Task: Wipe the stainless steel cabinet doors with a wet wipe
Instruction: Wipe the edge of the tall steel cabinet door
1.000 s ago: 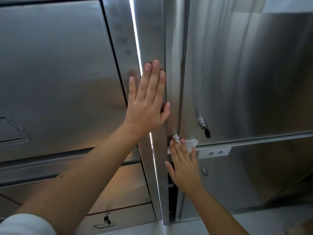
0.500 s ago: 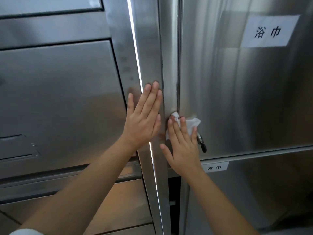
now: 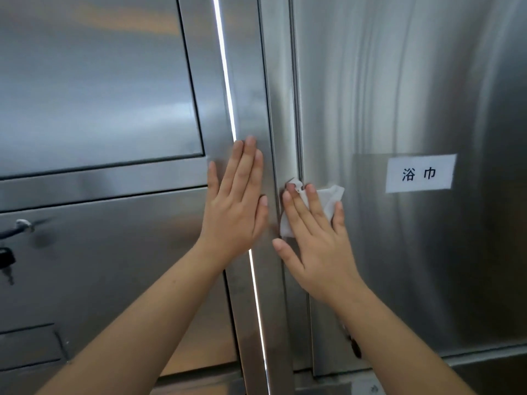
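Brushed stainless steel all over, smooth, with faint vertical streaks and soft reflections. The right cabinet door [image 3: 399,95] is a tall flat panel, its long axis vertical. A white rectangular paper label [image 3: 419,173] with two black characters is stuck flat on it, level with the wipe and to its right.

The wet wipe [image 3: 332,199] is thin, white and crumpled, with an irregular outline. It is pressed against the right door at its left edge, on the seam with the upright steel post [image 3: 251,81]. One wrinkled corner sticks out up and to the right past the fingertips, and another bit shows low on the left by the index finger. The rest is covered, so its long axis cannot be told.

The right hand [image 3: 316,246] is laid flat on the wipe, fingers straight and slightly spread, pointing up, nothing curled round it. The left hand [image 3: 236,212] is flat on the post, fingers straight and together, pointing up, nothing held.

A narrow bright strip [image 3: 225,81] is seen running up the post. Recessed rectangular panels [image 3: 94,81] are seen on the left. A dark padlock [image 3: 5,259] is hung at the far left edge.
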